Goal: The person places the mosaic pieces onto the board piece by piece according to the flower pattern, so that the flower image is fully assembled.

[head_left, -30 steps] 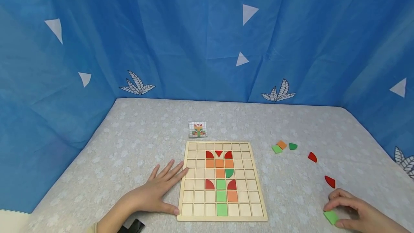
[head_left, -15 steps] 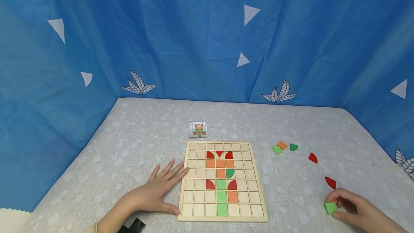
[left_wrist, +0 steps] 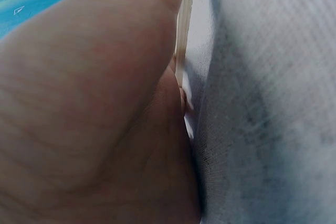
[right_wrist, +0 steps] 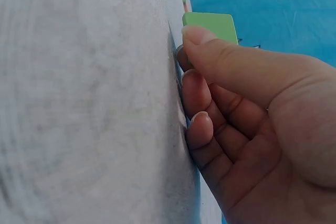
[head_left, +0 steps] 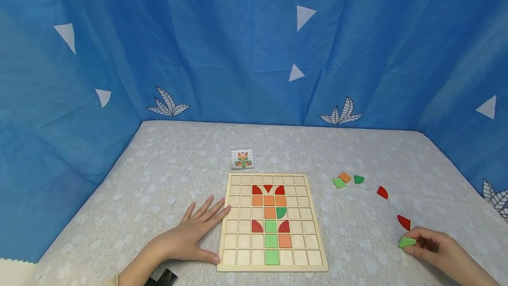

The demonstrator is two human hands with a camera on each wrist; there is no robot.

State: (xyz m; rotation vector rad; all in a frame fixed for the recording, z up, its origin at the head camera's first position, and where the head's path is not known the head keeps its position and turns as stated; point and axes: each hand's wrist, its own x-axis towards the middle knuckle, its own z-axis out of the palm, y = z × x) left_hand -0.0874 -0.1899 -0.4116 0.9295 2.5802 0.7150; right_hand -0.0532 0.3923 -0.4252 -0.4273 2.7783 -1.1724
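Observation:
My right hand (head_left: 434,248) pinches a light green square tile (head_left: 406,242) between thumb and fingers at the lower right; in the right wrist view the green tile (right_wrist: 212,26) stands on edge above the thumb of the hand (right_wrist: 252,98). My left hand (head_left: 190,233) lies spread, its fingertips and thumb touching the left edge of the wooden grid board (head_left: 322,250). Red, orange and green pieces fill some of the board's middle cells. In the left wrist view the hand (left_wrist: 94,93) fills much of the picture, with a strip of the board (left_wrist: 184,30) beyond.
Right of the board lie a light green square (head_left: 339,182), an orange square (head_left: 345,177), a dark green piece (head_left: 359,179) and two red pieces (head_left: 382,192), one near the right fingers. A small pattern card (head_left: 242,159) lies behind the board. A black object (head_left: 166,278) is by the left wrist.
My right hand has gripped the light green tile, tilted it up and moved slightly away from the near edge. The left hand and board have stayed in place.

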